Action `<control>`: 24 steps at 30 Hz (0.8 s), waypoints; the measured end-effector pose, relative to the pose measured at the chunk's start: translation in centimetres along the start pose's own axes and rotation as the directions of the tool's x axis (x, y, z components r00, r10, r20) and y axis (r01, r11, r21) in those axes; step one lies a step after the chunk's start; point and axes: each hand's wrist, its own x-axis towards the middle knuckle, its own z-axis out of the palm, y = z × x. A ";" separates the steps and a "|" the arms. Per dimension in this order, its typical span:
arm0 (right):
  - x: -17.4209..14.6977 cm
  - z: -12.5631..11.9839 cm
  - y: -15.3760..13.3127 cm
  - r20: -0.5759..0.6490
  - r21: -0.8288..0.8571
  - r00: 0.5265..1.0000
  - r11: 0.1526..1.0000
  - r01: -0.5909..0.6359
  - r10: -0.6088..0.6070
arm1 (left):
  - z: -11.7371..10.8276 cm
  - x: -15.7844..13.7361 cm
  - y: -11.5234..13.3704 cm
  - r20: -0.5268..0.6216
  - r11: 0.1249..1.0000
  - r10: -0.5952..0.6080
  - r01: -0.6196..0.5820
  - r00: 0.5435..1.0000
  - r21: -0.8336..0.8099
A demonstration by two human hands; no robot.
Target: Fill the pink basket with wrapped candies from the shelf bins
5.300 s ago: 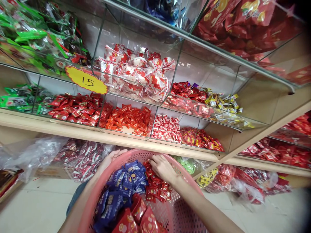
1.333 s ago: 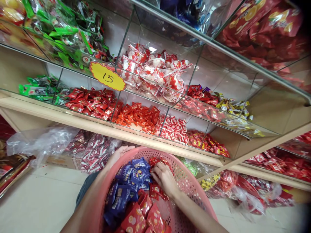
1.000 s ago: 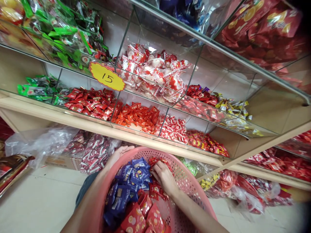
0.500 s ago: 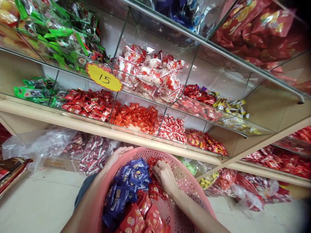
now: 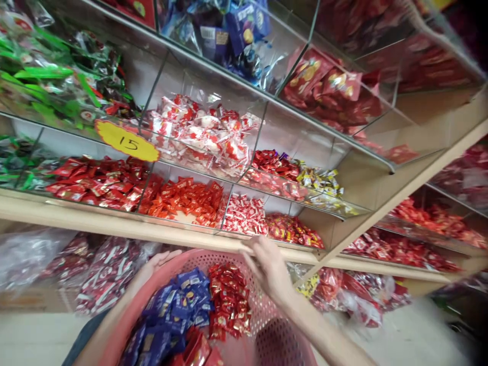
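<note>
A pink perforated plastic basket (image 5: pixel 263 300) stands in front of me. Blue candy packets (image 5: pixel 186 297) fill its left part. Small shiny red wrapped candies (image 5: pixel 229 300) lie heaped beside them, with larger red packets (image 5: pixel 198 351) nearer to me. My left hand (image 5: pixel 160 262) is at the basket's far left rim, fingers stretched out; that forearm runs along the outside of the basket. My right hand (image 5: pixel 267 267) is raised over the far right rim, close to the shelf edge. Its fingers are apart and slightly bent, with nothing visible in them.
Ahead, a tilted-looking shelf has clear-walled bins of red candies (image 5: pixel 101 183), orange-red candies (image 5: pixel 186 201) and small red-and-white candies (image 5: pixel 244 213). A yellow price tag (image 5: pixel 127 142) hangs above. Below the wooden shelf edge (image 5: pixel 95 223) are bagged candies (image 5: pixel 109 274).
My right hand has let go of the red candies and lifted out of them towards the shelf. The heap now shows whole. The view has turned right; my left hand stays at the rim.
</note>
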 end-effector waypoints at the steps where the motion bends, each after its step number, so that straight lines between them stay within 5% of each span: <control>1: 1.4 -2.1 0.7 -0.090 -0.012 0.996 1.000 0.017 -0.018 | 0.0 0.2 0.0 -0.009 1.000 -0.016 0.016 1.000 -0.013; 5: 7.3 -9.5 5.2 -0.332 -0.170 0.943 0.984 -0.047 -0.013 | 0.0 0.4 0.2 -0.036 0.997 -0.075 0.074 0.997 -0.034; 9: 12.1 -12.7 9.3 -0.196 -0.361 0.943 0.875 -0.323 0.268 | -0.5 0.8 0.2 0.014 0.995 -0.098 0.098 0.995 -0.035; 14: 15.8 -12.3 10.2 0.004 -0.594 0.815 0.657 -0.464 0.580 | -0.9 1.2 0.1 0.002 0.993 -0.095 0.095 0.995 -0.071; 24: 18.6 -10.3 11.8 0.190 -0.727 0.724 0.590 -0.351 0.664 | 1.3 -1.0 0.4 -0.113 0.997 -0.055 0.048 0.992 -0.062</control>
